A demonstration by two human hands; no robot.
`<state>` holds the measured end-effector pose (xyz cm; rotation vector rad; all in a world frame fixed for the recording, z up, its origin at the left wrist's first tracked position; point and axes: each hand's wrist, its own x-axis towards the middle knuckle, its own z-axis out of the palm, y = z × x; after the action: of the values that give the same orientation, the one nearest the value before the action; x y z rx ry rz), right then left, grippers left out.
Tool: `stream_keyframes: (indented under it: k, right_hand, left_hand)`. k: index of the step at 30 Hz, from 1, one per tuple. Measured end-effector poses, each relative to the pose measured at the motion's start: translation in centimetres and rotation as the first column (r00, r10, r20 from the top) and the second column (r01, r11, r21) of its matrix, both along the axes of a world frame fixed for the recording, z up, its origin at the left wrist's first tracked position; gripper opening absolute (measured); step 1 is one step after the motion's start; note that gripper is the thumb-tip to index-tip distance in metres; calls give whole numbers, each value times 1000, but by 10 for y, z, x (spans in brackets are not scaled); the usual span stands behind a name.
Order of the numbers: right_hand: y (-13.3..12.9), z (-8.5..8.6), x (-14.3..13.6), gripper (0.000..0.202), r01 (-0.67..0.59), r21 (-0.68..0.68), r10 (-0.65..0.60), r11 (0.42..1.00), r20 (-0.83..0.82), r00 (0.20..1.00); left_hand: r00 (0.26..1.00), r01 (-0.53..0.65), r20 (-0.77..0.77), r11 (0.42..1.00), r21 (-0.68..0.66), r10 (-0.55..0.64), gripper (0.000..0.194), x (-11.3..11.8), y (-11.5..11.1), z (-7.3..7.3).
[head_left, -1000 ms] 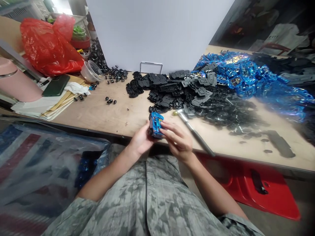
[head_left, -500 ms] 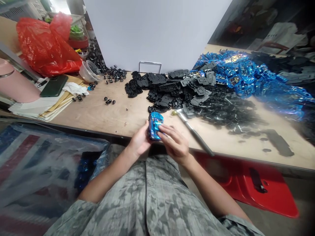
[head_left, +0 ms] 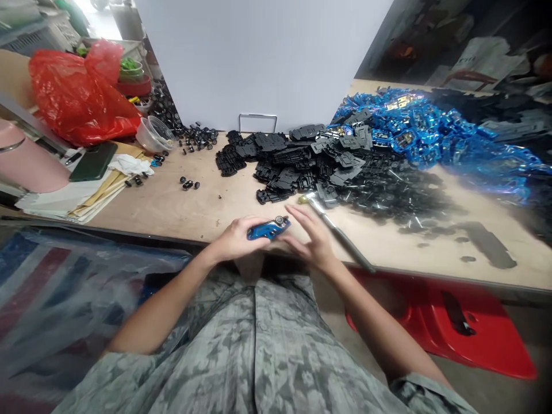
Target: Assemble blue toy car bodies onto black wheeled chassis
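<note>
A blue toy car (head_left: 266, 229) is gripped in my left hand (head_left: 236, 238) over the table's front edge, turned on its side with a wheel showing at its right end. My right hand (head_left: 313, 238) is just right of the car, thumb and fingers spread apart around nothing. Beyond the hands lies a pile of black chassis plates (head_left: 288, 164). A hammer (head_left: 340, 233) rests on the table to the right of my right hand.
Blue car shells (head_left: 414, 129) are heaped at the back right. Wheel axles (head_left: 196, 138) lie at the back left. A red bag (head_left: 81, 98), a phone (head_left: 94, 162) and a pink bottle (head_left: 30, 155) stand or lie at left. A red stool (head_left: 487, 339) is below the table.
The car has turned from upright to lying sideways in my left hand. My right hand has come off it and opened. The view has shifted slightly.
</note>
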<state>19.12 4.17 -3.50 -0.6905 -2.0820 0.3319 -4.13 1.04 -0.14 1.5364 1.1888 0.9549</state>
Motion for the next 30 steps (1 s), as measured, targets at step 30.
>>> stream_keyframes:
  k: [30]
  right_hand:
    - [6, 1, -1, 29, -358, -487, 292, 797, -208, 934]
  left_hand:
    - [982, -160, 79, 974, -160, 174, 18, 19, -18, -10]
